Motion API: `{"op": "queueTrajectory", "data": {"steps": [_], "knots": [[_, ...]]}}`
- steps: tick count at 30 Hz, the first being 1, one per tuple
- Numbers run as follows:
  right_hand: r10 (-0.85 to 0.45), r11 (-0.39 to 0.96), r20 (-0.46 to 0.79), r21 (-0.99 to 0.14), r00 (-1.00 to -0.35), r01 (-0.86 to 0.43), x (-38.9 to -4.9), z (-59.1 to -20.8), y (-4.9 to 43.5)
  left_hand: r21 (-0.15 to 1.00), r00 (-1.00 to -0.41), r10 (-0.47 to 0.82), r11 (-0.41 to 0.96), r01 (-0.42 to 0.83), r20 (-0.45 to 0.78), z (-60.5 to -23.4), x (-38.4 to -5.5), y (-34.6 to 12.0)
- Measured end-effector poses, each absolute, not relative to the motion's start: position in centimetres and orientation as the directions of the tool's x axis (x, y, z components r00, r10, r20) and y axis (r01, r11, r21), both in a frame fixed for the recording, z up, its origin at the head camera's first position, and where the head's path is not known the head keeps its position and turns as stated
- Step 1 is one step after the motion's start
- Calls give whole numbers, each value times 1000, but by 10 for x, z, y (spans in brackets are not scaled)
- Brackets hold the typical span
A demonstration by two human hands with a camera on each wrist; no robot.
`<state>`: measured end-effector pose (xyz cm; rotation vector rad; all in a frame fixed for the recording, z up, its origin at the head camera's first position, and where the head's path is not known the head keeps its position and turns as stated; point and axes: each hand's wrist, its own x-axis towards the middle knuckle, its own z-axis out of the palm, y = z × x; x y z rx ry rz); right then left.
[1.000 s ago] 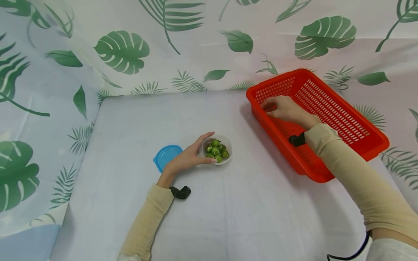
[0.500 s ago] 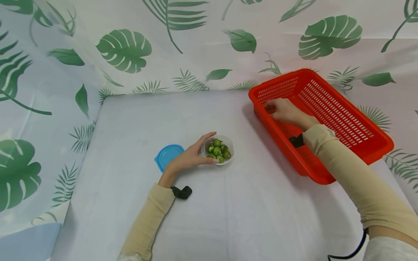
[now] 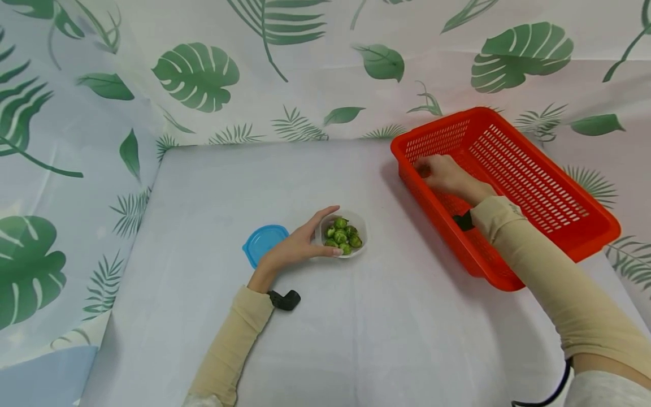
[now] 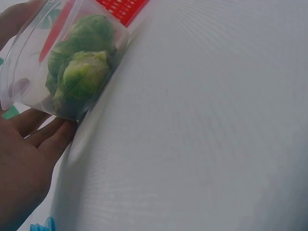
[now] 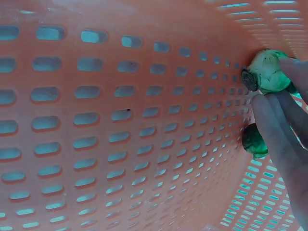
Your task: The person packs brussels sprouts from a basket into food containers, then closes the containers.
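My left hand (image 3: 297, 243) grips a clear plastic container (image 3: 363, 237), thumb on the near side and fingers round the far side. Several Brussels sprouts (image 3: 341, 236) are heaped inside it; the left wrist view shows them through its wall. My right hand (image 3: 450, 176) reaches into the red basket (image 3: 539, 169) at its far left corner. In the right wrist view it pinches a Brussels sprout (image 5: 270, 72) between thumb and fingers, close to the perforated wall. A second sprout (image 5: 254, 140) lies lower in the basket, partly behind the fingers.
A blue lid (image 3: 265, 240) lies on the white-covered table (image 3: 305, 339), just left of the left wrist. The basket's tall rim surrounds the right hand. Leaf-printed cloth (image 3: 285, 68) hangs behind and to the left of the table.
The scene has drifted slightly right in the head view. My right hand has shifted a little along the basket's left side, while the left hand keeps its hold on the container.
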<state>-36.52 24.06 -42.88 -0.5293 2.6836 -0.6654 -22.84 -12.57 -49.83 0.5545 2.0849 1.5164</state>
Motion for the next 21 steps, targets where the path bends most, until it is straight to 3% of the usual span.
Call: {"op": "queueTrajectory", "data": {"steps": [21], "knots": [[-366, 829, -183, -510, -912, -230, -357, -415, 252, 949, -800, 579, 312, 36, -160, -498, -227, -124]]}}
